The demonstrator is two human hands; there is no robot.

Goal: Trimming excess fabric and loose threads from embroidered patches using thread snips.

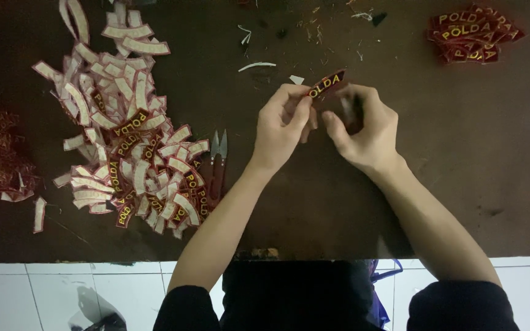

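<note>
One patch (326, 84) is pinched between the left hand (282, 125) and right hand (363, 129) above the worktop (461, 153) middle. A small finished stack (473, 34) lies at the far right corner, while a large pile (124, 135) at the left seems left, snips (219, 162) beside it.

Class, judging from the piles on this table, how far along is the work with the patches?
Done: a small neat stack sits top right. In hand: the left hand and right hand hold one curved patch. Left: a big loose pile beside the snips.

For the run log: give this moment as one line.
left hand: pinching patch | right hand: at patch | snips: on table | patch pile: left
</note>
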